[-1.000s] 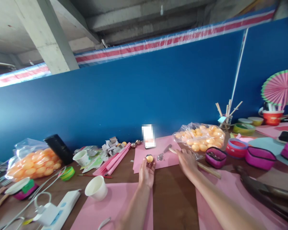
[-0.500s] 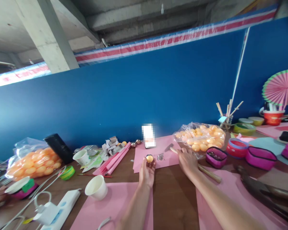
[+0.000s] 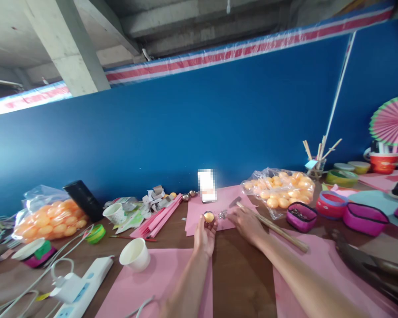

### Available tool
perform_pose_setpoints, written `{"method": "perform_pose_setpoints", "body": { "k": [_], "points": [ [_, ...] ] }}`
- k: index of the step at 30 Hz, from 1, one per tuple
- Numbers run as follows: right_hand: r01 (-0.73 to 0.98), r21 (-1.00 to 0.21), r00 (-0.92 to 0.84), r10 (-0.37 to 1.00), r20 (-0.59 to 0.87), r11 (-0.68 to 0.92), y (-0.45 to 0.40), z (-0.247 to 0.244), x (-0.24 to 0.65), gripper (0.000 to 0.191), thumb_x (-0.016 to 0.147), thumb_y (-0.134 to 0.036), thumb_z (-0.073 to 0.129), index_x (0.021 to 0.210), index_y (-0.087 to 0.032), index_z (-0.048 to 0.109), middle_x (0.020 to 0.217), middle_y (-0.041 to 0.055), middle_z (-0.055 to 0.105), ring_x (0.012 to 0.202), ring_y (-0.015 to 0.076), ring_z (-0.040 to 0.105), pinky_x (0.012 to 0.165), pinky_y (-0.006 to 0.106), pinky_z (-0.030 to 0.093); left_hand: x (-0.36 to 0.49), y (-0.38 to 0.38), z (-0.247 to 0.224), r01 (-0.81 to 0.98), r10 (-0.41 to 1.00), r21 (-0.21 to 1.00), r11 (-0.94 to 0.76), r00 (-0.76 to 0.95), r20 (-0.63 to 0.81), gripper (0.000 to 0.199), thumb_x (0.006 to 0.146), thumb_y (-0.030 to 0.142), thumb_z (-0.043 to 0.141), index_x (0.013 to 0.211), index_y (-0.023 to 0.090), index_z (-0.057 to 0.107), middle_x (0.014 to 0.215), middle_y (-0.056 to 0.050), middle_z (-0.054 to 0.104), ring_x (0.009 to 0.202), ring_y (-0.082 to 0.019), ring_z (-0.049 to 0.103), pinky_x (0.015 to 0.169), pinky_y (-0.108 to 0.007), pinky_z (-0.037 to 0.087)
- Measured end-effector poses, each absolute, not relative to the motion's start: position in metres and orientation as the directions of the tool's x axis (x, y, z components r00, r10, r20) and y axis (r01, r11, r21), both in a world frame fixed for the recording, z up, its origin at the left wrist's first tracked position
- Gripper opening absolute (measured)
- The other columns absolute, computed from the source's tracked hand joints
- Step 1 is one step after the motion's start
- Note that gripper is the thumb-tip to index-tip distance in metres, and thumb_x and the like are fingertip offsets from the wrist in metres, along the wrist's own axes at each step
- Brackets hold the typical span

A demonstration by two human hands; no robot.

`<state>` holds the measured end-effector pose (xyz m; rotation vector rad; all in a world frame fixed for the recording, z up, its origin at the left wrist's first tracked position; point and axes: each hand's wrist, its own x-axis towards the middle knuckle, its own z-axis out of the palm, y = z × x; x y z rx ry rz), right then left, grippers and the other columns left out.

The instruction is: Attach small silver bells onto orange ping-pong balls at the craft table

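Observation:
My left hand (image 3: 204, 236) holds up a small orange ball (image 3: 208, 217), with a dark rim around its visible face. The fingers curl around the ball from below and from the sides. My right hand (image 3: 247, 224) reaches leftward, fingers stretched toward a small pile of shiny metal pieces (image 3: 222, 214) on a pink sheet (image 3: 194, 221). Its fingertips are at the pile's right edge; no piece can be made out in them. A hammer (image 3: 285, 235) lies just beyond that hand, its wooden handle running toward the lower right and its head partly seen at the upper left.
Bags of orange balls (image 3: 53, 218) and paler balls (image 3: 281, 190) flank the work area. A white cup (image 3: 135, 255), a power strip (image 3: 86, 287) with cables, and folded pink paper strips (image 3: 157, 216) are at left. A purple container (image 3: 301, 216) stands at right. A lit phone (image 3: 207, 185) leans behind.
My right hand has left the hammer handle and shifted left toward the metal pieces. The hammer now lies on the table. My left hand still holds the ball in nearly the same place.

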<state>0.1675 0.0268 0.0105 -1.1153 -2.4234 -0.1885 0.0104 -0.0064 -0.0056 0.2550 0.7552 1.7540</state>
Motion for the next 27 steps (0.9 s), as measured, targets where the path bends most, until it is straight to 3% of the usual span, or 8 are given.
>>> {"method": "perform_pose_setpoints", "body": {
  "k": [11,16,27],
  "points": [
    [0.742,-0.16,-0.531,0.717,0.452,0.651,0.0346,0.005,0.1708,0.031,0.084,-0.026,0.039,0.069,-0.021,0.066,0.073,0.0045,0.059,0.085,0.0185,0.05,0.074,0.027,0.035,0.0143,-0.0098,-0.0037,-0.764,0.933,0.63,-0.14,-0.314,-0.174,0.017,0.072,0.028,0.058,0.075,0.011,0.057,0.072,-0.006,0.063,0.068,-0.015,0.061,0.064,-0.026,0.05],
    [0.727,-0.209,-0.516,0.721,0.463,0.654,0.0361,0.003,0.1716,0.029,0.082,-0.026,0.041,0.067,-0.021,0.065,0.073,0.0044,0.061,0.082,0.0183,0.052,0.076,0.028,0.036,0.0165,-0.0123,-0.0014,-0.742,0.943,0.655,-0.139,-0.302,-0.142,0.015,0.068,0.026,0.061,0.073,0.013,0.056,0.069,-0.004,0.063,0.066,-0.014,0.061,0.064,-0.026,0.05],
    [0.694,-0.308,-0.393,0.701,0.595,0.651,0.0341,0.0029,0.1718,0.019,0.081,-0.019,0.039,0.084,-0.02,0.058,0.084,0.0035,0.063,0.082,0.0178,0.054,0.075,0.028,0.037,0.0156,-0.0098,-0.0039,-0.733,0.942,0.667,-0.137,-0.304,-0.14,0.018,0.068,0.028,0.062,0.077,0.013,0.057,0.071,-0.004,0.064,0.068,-0.016,0.062,0.063,-0.027,0.049]
  ]
}}
